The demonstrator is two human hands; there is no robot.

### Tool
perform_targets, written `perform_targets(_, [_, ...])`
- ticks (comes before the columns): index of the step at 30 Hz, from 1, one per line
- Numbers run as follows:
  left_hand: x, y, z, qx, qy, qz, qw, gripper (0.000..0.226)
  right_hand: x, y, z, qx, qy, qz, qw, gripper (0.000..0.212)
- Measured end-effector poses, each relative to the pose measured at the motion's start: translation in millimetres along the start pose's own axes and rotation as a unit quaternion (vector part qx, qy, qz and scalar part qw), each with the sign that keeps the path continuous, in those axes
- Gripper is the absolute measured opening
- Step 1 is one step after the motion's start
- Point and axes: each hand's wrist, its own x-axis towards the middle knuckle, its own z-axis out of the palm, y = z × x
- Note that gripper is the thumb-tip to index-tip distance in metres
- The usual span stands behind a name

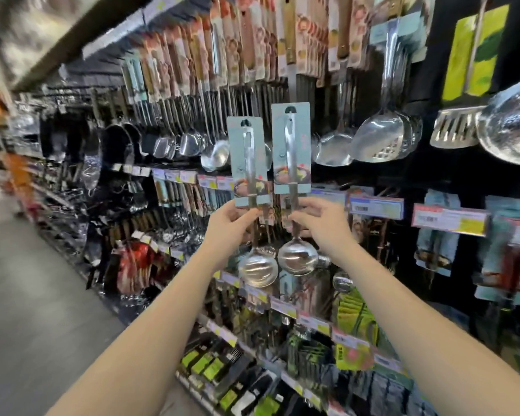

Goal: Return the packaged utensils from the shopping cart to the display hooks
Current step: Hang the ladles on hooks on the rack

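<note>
I hold two packaged steel ladles up in front of the display wall. My left hand (233, 220) grips the left ladle (250, 175) at the bottom of its pale blue card, with the bowl hanging below my wrist. My right hand (315, 219) grips the right ladle (291, 151) on its handle just under its card, a little higher than the left one. Both cards stand upright, hang holes on top, side by side and nearly touching. Behind them rows of hooks (252, 94) carry packaged utensils. The shopping cart is out of view.
Steel skimmers and spatulas (379, 139) hang to the right, a large colander (511, 133) at the far right edge. Price-tag rails (376, 207) run across the shelving. Lower hooks hold green and dark packages (354, 319). The grey aisle floor (36, 295) stretches left, where a person in orange (18, 178) stands far off.
</note>
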Motion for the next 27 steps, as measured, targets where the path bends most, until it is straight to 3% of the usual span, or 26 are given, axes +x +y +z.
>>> perform_targets(4, [20.5, -13.9, -11.7, 0.001, -0.004, -0.002, 1.000, 0.029, 21.6, 14.4, 18.5, -0.005, -0.012, -0.003, 1.000, 0.023])
perform_targets(12, [64.9, -60.8, -47.1, -0.002, -0.026, 0.005, 1.000, 0.004, 40.9, 40.4, 66.2, -0.010, 0.014, 0.020, 1.000, 0.031])
perform_targets(15, [84.2, -79.6, -58.9, 0.002, -0.045, 0.004, 0.999, 0.019, 46.1, 49.4, 85.1, -0.027, 0.045, 0.026, 0.998, 0.026])
perform_targets(17, [98.1, -90.9, -68.7, -0.019, -0.073, 0.008, 0.997, 0.007, 50.0, 52.8, 99.3, -0.035, 0.076, 0.036, 0.996, 0.032])
perform_targets(20, [120.0, -101.2, -85.2, -0.034, -0.114, 0.018, 0.993, 0.038, 53.6, 53.9, 120.5, -0.057, 0.125, 0.034, 0.990, 0.030])
perform_targets(24, [143.3, -109.5, -101.8, -0.069, -0.188, 0.023, 0.979, 0.033, 51.8, 54.2, 145.9, -0.063, 0.180, 0.044, 0.981, 0.018])
perform_targets(27, [155.7, -115.7, -108.7, -0.084, -0.219, 0.041, 0.971, 0.014, 46.6, 56.7, 158.1, -0.088, 0.215, 0.054, 0.971, 0.018])
